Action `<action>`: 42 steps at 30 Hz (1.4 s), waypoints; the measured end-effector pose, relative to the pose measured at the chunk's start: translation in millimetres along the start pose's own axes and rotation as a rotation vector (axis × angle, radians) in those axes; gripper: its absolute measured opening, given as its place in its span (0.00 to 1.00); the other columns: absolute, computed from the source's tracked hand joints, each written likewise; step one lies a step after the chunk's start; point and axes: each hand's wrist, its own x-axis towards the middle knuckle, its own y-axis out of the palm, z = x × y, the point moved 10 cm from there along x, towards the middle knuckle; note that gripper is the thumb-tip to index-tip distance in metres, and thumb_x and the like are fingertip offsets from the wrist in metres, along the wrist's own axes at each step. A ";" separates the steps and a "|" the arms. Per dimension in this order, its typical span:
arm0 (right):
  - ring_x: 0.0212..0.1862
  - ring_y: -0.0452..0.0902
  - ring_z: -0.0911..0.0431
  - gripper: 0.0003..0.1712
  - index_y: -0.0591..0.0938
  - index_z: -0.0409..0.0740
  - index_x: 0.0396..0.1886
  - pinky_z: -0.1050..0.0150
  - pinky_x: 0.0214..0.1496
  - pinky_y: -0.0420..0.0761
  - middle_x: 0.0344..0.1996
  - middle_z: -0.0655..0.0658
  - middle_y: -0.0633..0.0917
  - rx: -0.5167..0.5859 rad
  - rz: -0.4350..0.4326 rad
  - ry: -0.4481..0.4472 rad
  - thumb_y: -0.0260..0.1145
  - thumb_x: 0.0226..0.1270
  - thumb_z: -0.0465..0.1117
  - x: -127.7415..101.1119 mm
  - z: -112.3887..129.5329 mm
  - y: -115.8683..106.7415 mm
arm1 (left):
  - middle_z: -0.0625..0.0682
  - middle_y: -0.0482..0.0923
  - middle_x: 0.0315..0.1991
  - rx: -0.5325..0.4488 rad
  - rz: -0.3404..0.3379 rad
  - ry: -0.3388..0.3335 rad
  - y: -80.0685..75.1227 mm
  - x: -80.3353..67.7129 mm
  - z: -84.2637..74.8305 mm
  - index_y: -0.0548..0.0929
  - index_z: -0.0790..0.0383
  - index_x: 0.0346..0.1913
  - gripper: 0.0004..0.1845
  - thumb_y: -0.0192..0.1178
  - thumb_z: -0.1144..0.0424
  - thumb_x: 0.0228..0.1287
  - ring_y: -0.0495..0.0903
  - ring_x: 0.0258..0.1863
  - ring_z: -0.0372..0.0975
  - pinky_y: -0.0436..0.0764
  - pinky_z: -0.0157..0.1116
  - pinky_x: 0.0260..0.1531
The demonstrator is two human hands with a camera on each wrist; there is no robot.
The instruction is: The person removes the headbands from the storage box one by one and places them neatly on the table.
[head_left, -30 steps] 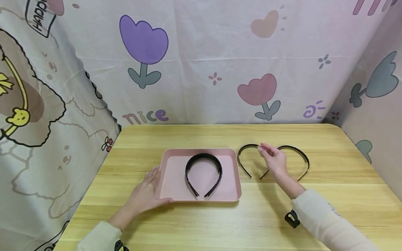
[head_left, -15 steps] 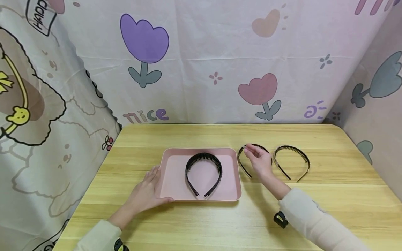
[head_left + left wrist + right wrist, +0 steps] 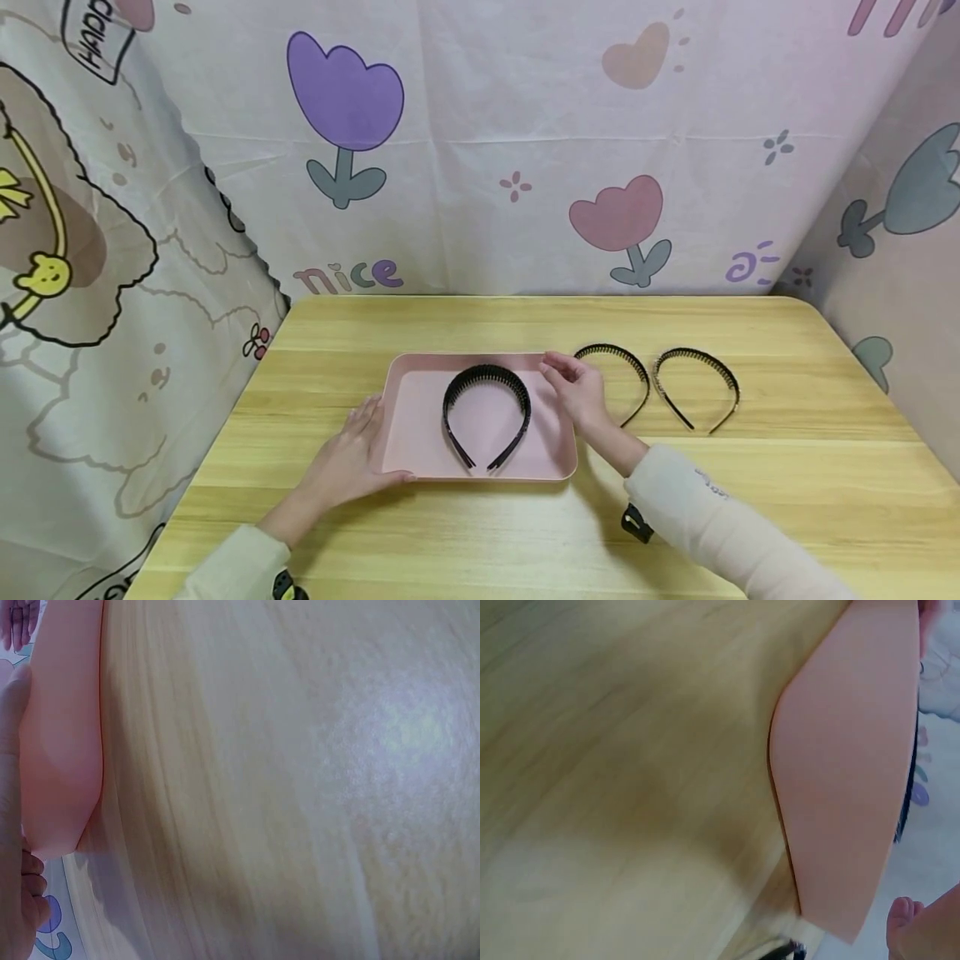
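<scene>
A pink tray (image 3: 408, 417) lies on the wooden table with a black toothed headband (image 3: 487, 373) in it; the headband's ends look doubled. My left hand (image 3: 337, 467) rests against the tray's left side, fingers extended, with the thumb along the front rim. Over the tray's back right corner is my right hand (image 3: 581, 396), fingers loosely bent and no object visible between them. Just right of that hand lies a thin black headband (image 3: 630, 357), its left part hidden by the hand. Another headband (image 3: 708, 357) lies farther right.
The wooden table (image 3: 465, 542) runs back to a printed cloth (image 3: 465, 167) hung behind it. More patterned cloth (image 3: 165, 275) hangs along the left side. In the right wrist view the outer wall of the tray (image 3: 847, 750) stands close to the hand.
My right hand has moved left, from between the two loose headbands to the tray's right rim. The headbands, the tray and my left hand have stayed in place.
</scene>
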 end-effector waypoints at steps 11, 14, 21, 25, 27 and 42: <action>0.42 0.82 0.42 0.15 0.81 0.25 0.43 0.69 0.41 0.84 0.41 0.29 0.83 -0.094 0.034 -0.122 0.65 0.56 0.29 -2.6 -1.2 24.6 | 0.69 0.59 0.67 -0.003 -0.006 0.010 -0.9 -0.9 -1.9 0.60 0.79 0.65 0.63 0.61 0.27 0.38 0.60 0.67 0.59 0.64 0.51 0.65; 0.42 0.82 0.43 0.15 0.82 0.26 0.43 0.66 0.41 0.85 0.40 0.30 0.84 -0.109 0.035 -0.100 0.66 0.55 0.29 -1.7 -4.8 26.7 | 0.69 0.59 0.67 -0.002 -0.005 0.011 -1.3 -0.5 -3.0 0.60 0.79 0.65 0.63 0.61 0.27 0.39 0.60 0.67 0.59 0.64 0.51 0.65; 0.40 0.82 0.44 0.14 0.83 0.28 0.41 0.66 0.39 0.85 0.38 0.32 0.85 -0.158 0.058 -0.052 0.67 0.53 0.29 -3.1 -13.7 35.1 | 0.69 0.59 0.67 0.007 -0.003 0.011 -1.6 -0.7 -2.9 0.60 0.79 0.65 0.63 0.61 0.27 0.39 0.61 0.66 0.58 0.64 0.50 0.65; 0.39 0.83 0.44 0.15 0.83 0.29 0.42 0.64 0.38 0.85 0.37 0.32 0.85 -0.208 0.066 -0.077 0.67 0.52 0.27 -3.7 -14.7 37.7 | 0.69 0.59 0.67 0.002 0.000 0.007 -1.7 -0.8 -2.6 0.59 0.79 0.65 0.63 0.61 0.27 0.39 0.60 0.66 0.59 0.64 0.50 0.65; 0.38 0.83 0.44 0.14 0.83 0.29 0.41 0.64 0.38 0.85 0.36 0.32 0.86 -0.223 0.068 -0.103 0.66 0.51 0.26 -4.5 -14.5 38.5 | 0.69 0.59 0.67 -0.001 -0.001 0.007 -2.1 -0.9 -2.7 0.59 0.79 0.65 0.63 0.61 0.27 0.39 0.60 0.66 0.59 0.64 0.51 0.65; 0.26 0.77 0.57 0.09 0.86 0.34 0.32 0.73 0.28 0.77 0.24 0.39 0.85 -0.408 0.017 -0.260 0.69 0.46 0.27 -8.5 -0.6 38.1 | 0.69 0.59 0.67 0.009 -0.010 0.014 -1.4 -1.5 -2.1 0.59 0.79 0.65 0.63 0.61 0.27 0.38 0.60 0.67 0.58 0.64 0.50 0.66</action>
